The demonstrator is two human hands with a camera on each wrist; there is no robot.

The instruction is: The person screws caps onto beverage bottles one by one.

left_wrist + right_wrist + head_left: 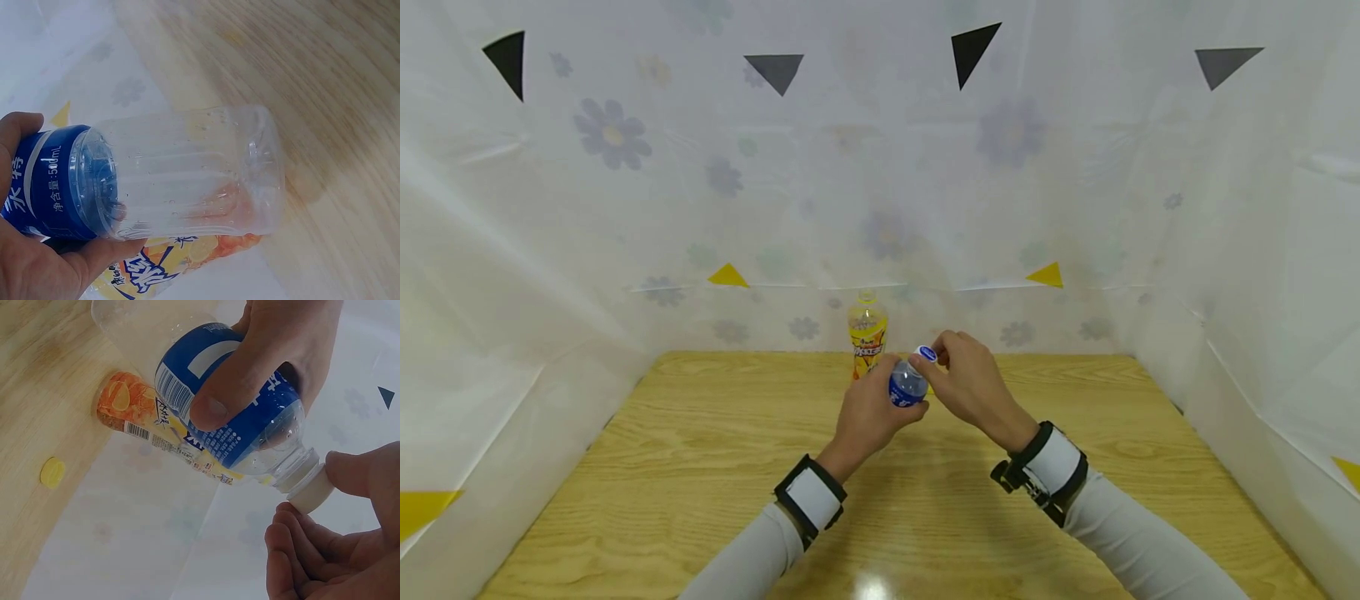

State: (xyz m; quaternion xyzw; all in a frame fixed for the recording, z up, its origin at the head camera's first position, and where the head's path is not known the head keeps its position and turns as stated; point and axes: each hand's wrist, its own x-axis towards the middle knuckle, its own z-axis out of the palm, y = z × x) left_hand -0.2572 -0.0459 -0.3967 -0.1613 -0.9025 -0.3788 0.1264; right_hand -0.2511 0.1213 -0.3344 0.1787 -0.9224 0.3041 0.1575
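Observation:
My left hand point(867, 410) grips a clear plastic water bottle point(907, 387) around its blue label point(53, 181). The bottle leans, its neck up and toward the right; droplets cling to the see-through wall. At the neck sits a white cap point(312, 492) with a blue top. My right hand point(973, 383) pinches this cap between thumb and fingertips, the other fingers bent beside it. Just behind the hands stands a yellow-labelled drink bottle point(867, 329), upright and without a cap; its lower part is hidden by the left hand in the head view.
A loose yellow bottle cap point(52, 472) lies on the wooden table point(715, 467) near the yellow-labelled bottle. White flowered sheeting point(880, 167) walls off the back and both sides, with black, grey and yellow triangles on it.

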